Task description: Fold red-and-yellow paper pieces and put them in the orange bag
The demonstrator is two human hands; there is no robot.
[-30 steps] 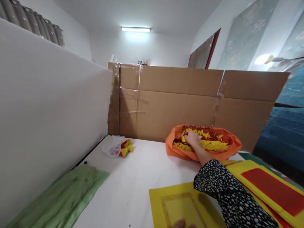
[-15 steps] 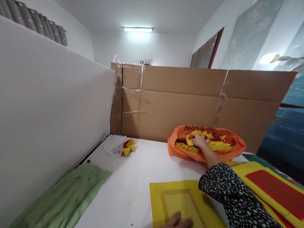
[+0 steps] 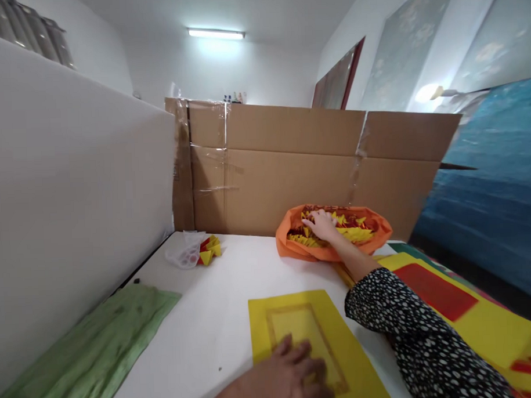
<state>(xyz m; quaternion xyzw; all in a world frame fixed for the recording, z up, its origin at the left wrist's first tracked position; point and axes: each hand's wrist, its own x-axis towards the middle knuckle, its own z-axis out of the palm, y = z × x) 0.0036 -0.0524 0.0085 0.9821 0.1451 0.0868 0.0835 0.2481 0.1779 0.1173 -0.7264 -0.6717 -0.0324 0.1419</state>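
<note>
An orange cloth bag (image 3: pixel 288 244) lies open against the cardboard, filled with yellow and red folded paper pieces (image 3: pixel 356 235). Over its pieces is my right hand (image 3: pixel 322 225), fingers spread, with no piece visible in it. A yellow sheet (image 3: pixel 263 327) with a faint brown rectangular outline lies on the white table near me. My left hand (image 3: pixel 293 375) is on this sheet, palm down, with its fingers apart.
Cardboard (image 3: pixel 291 175) stands behind the bag. A clear plastic bag (image 3: pixel 185 254) and a yellow-red folded piece (image 3: pixel 210 249) sit at the back left. Green cloth (image 3: pixel 100 344) lies left; yellow sheets with red panels (image 3: pixel 438 289) lie right.
The view has shifted, so the scene sits further left. My right hand has opened over the pieces, where its fingers were together at a yellow piece. More of my left hand shows on the sheet.
</note>
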